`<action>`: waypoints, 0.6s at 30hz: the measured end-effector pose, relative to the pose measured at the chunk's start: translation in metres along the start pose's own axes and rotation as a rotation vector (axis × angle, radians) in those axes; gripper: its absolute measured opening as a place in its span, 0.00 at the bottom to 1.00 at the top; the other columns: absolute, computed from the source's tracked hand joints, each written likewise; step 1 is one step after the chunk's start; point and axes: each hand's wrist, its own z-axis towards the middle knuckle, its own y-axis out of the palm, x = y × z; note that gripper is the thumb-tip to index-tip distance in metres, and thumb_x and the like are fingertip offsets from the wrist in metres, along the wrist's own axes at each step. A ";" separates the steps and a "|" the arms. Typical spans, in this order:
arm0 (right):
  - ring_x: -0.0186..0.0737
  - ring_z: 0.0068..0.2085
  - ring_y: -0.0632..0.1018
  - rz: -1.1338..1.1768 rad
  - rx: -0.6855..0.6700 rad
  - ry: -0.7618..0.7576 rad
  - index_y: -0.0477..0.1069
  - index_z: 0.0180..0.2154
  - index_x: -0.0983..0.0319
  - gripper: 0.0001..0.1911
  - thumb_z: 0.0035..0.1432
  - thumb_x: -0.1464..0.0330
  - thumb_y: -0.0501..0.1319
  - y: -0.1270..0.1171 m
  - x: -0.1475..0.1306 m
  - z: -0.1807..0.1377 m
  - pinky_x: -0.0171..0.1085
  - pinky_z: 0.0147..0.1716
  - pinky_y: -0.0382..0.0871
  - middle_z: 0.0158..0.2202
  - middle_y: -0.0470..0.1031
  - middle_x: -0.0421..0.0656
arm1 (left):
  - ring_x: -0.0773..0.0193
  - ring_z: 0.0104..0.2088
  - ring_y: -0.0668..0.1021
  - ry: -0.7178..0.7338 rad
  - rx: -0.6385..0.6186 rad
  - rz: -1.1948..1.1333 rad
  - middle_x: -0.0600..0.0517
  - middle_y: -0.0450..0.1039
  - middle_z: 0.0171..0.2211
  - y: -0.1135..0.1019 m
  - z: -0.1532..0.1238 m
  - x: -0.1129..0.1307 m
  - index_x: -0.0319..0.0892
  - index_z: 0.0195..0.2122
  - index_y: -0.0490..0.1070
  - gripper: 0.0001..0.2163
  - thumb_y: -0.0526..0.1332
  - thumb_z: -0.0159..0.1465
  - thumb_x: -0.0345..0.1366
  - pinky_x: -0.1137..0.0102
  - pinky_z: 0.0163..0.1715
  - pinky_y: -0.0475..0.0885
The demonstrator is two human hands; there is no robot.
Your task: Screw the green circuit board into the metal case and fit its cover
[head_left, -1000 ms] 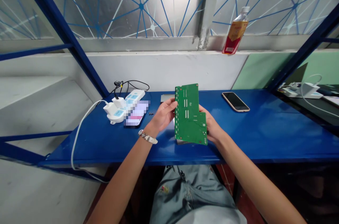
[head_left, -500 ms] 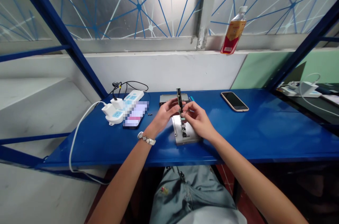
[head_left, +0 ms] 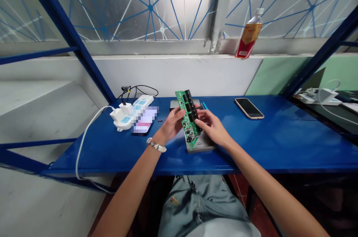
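Note:
Between my two hands is a green circuit board [head_left: 188, 119] with a row of black ports along its right edge, its component face turned toward me. My left hand [head_left: 173, 122] grips the board's left edge, thumb on the front. On the other side my right hand [head_left: 211, 125] pinches the port edge between thumb and fingers. Below the board a grey metal casing [head_left: 203, 144] lies on the blue table, partly covered by the board and my right hand. Behind my hands sits another grey metal piece [head_left: 173, 104], mostly hidden.
At left are a white power strip [head_left: 125, 119] with plugged chargers, a lit phone [head_left: 144, 120] with a blurred screen, and a few tiny dark screws [head_left: 160, 120]. A dark-screened phone [head_left: 248, 108] lies at right. A drink bottle [head_left: 250, 33] stands on the ledge.
The circuit board has turned from nearly edge-on to showing its green component face. Both hands still hold it, and the view has shifted slightly.

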 end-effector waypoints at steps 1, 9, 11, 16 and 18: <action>0.34 0.29 0.73 0.051 -0.100 0.041 0.72 0.43 0.60 0.17 0.61 0.55 0.67 -0.002 0.002 0.000 0.34 0.28 0.67 0.31 0.72 0.38 | 0.42 0.52 0.81 0.002 -0.007 -0.004 0.39 0.82 0.46 0.000 -0.001 0.000 0.40 0.52 0.77 0.26 0.72 0.59 0.53 0.55 0.50 0.77; 0.35 0.19 0.78 0.320 -0.123 0.112 0.66 0.39 0.58 0.21 0.58 0.51 0.69 -0.004 0.000 -0.008 0.29 0.12 0.61 0.22 0.64 0.29 | 0.45 0.46 0.84 0.015 0.162 0.023 0.42 0.83 0.40 -0.006 0.001 0.009 0.38 0.46 0.78 0.23 0.73 0.59 0.51 0.57 0.46 0.79; 0.34 0.19 0.78 0.331 -0.104 0.103 0.64 0.41 0.57 0.22 0.58 0.51 0.69 -0.004 -0.003 -0.011 0.29 0.11 0.63 0.24 0.64 0.29 | 0.48 0.44 0.84 0.016 0.199 0.022 0.43 0.83 0.38 -0.007 0.002 0.010 0.37 0.44 0.77 0.21 0.73 0.59 0.50 0.59 0.45 0.78; 0.30 0.17 0.76 0.240 -0.012 0.078 0.63 0.39 0.57 0.20 0.61 0.52 0.67 -0.001 -0.008 -0.021 0.32 0.13 0.68 0.36 0.72 0.35 | 0.52 0.46 0.83 0.094 0.257 0.011 0.43 0.82 0.41 -0.009 0.010 0.006 0.38 0.45 0.75 0.19 0.70 0.63 0.49 0.61 0.47 0.77; 0.30 0.16 0.74 0.167 0.043 0.064 0.63 0.38 0.57 0.19 0.61 0.53 0.68 0.002 -0.010 -0.025 0.32 0.13 0.67 0.36 0.73 0.36 | 0.54 0.47 0.82 0.107 0.303 0.023 0.44 0.82 0.42 -0.011 0.013 0.002 0.39 0.46 0.74 0.18 0.68 0.64 0.49 0.62 0.46 0.77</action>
